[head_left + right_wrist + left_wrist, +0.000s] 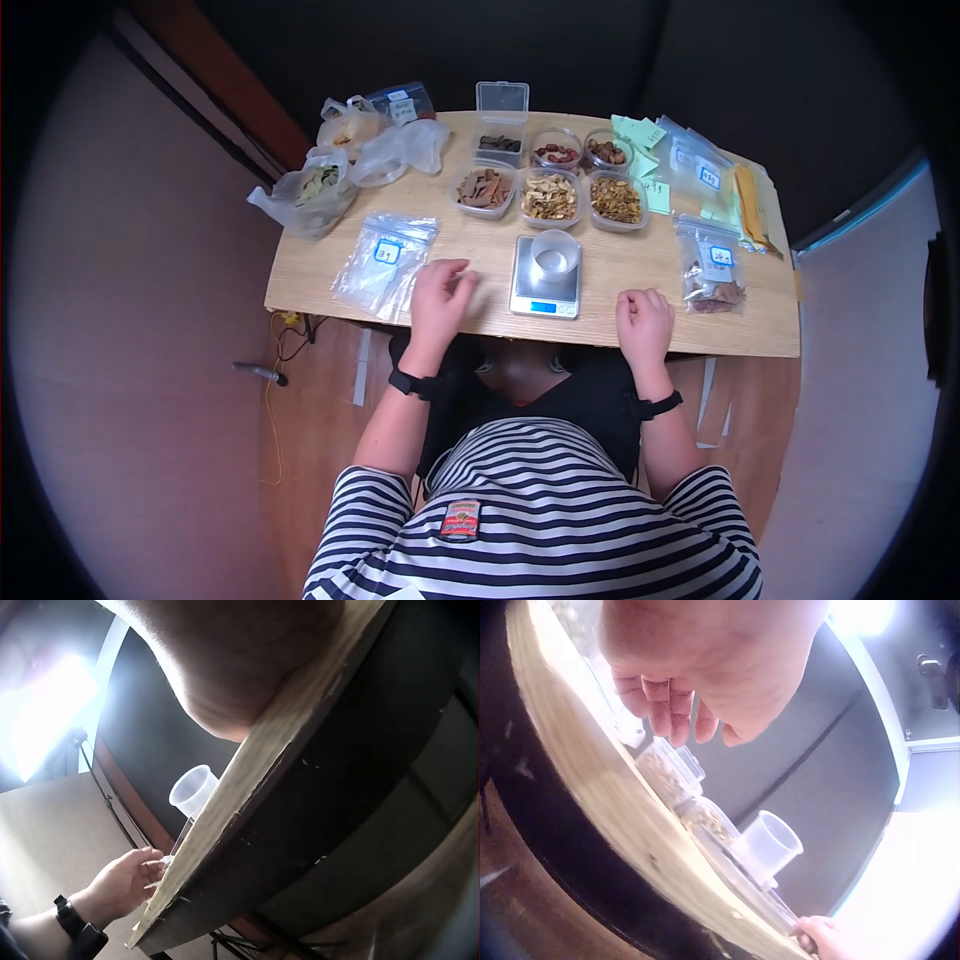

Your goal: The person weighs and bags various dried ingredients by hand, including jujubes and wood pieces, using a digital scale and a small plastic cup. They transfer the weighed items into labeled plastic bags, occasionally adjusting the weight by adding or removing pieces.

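My left hand (442, 300) is over the front part of the table, between a clear zip bag (375, 272) with a white label and a small silver scale (523, 280). Its fingers are loosely bent and hold nothing, as the left wrist view also shows. On the scale stands an empty-looking clear plastic cup (555, 256), seen upright beyond the table edge in the right wrist view. My right hand (645, 325) rests at the table's front edge, to the right of the scale, fingers loosely curled and holding nothing.
Behind the scale stand open tubs of brown bark strips (484, 190), pale dried slices (549, 198) and yellow-brown pieces (616, 202), with more tubs further back. Plastic bags (322, 195) lie at left. A filled zip bag (713, 270), green paper slips (637, 130) and more bags are at right.
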Demonstrator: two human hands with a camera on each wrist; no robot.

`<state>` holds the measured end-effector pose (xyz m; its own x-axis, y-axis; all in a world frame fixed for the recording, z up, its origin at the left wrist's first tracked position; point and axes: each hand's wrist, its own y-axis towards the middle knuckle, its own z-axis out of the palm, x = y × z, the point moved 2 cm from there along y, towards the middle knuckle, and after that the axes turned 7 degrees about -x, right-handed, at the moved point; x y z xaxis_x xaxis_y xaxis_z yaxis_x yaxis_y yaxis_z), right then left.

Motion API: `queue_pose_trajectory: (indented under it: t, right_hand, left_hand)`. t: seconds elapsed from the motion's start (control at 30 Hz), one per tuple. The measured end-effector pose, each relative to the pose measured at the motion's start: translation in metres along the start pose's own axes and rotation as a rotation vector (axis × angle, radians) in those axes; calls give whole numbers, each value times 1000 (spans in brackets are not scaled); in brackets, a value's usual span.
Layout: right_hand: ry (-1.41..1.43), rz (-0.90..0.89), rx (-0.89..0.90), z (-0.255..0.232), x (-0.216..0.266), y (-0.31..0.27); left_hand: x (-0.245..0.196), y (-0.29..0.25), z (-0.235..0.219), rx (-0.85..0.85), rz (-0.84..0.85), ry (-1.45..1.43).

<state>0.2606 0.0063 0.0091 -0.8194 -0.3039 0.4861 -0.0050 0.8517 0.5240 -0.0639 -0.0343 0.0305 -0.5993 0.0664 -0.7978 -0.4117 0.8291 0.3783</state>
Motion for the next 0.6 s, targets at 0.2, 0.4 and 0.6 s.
queue_pose_trajectory:
  t: [0.2, 0.4, 0.6]
  right_hand:
    - [-14, -24, -33, 1, -4, -1]
    - [4, -8, -19, -2, 0, -1]
    - [-5, -51, -67, 0, 2, 0]
  left_hand:
    - [-53, 13, 40, 272, 187, -138]
    - [-49, 23, 57, 326, 339, -60]
    - [-43, 25, 57, 339, 285, -106]
